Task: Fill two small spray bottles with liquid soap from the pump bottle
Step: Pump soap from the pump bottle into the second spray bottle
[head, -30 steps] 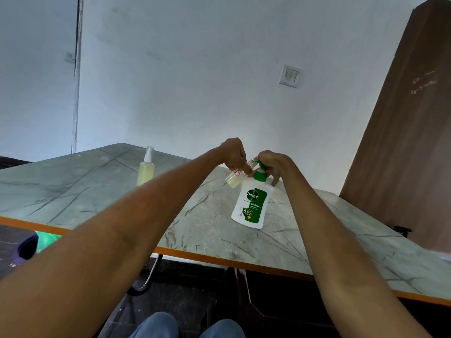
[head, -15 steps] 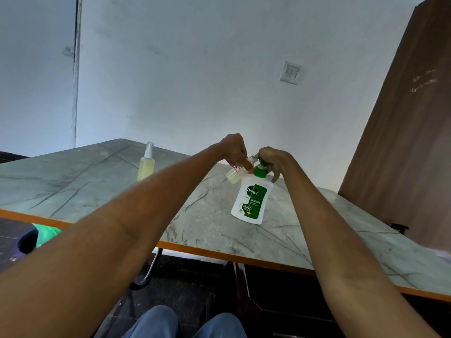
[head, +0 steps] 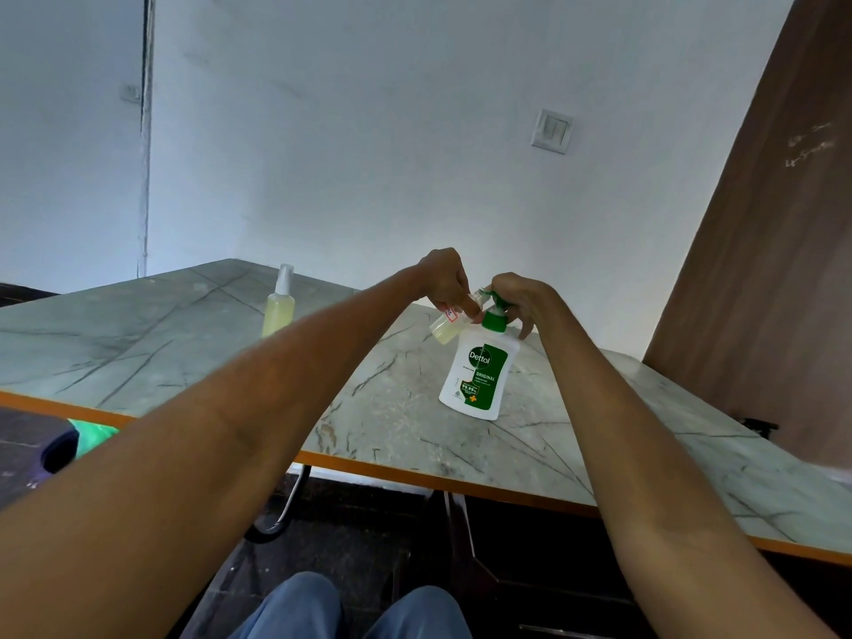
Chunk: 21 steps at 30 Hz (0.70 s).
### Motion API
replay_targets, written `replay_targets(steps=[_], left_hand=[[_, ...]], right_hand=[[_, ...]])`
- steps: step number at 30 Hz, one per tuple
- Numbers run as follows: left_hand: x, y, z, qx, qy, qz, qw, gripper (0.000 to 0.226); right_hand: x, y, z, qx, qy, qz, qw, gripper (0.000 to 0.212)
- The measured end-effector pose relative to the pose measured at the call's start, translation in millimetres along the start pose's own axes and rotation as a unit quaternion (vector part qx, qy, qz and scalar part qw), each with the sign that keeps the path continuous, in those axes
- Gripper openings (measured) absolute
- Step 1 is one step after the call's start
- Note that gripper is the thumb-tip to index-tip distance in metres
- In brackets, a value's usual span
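Head view shows my left hand (head: 445, 281) pinching a small spray bottle (head: 445, 328), tilted, its mouth at the nozzle of the pump bottle (head: 479, 373). My right hand (head: 516, 299) curls over the green pump head. Second spray bottle (head: 279, 304) stands upright far left on the table (head: 184, 343)

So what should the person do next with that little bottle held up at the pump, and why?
Probably press the green pump head down again with the right hand. The left hand holds the small spray bottle tilted with its mouth at the spout, and only a little yellowish liquid shows in its bottom.
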State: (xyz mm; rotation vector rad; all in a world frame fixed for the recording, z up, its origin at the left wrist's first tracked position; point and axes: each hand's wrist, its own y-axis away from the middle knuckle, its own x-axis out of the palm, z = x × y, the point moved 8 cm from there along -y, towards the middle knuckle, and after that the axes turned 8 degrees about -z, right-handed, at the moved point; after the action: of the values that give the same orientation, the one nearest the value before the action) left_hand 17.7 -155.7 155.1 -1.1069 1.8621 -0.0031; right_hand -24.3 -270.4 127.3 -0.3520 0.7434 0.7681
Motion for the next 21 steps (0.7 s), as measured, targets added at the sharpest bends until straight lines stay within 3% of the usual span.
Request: replay_targets(steps=[21], left_hand=[[2.0, 2.7, -0.4, -0.003, 0.004, 0.003, 1.000, 0.041]], right_hand=[[0.5, 5.3, -2.2, 0.002, 0.006, 0.006, 1.000, 0.023]])
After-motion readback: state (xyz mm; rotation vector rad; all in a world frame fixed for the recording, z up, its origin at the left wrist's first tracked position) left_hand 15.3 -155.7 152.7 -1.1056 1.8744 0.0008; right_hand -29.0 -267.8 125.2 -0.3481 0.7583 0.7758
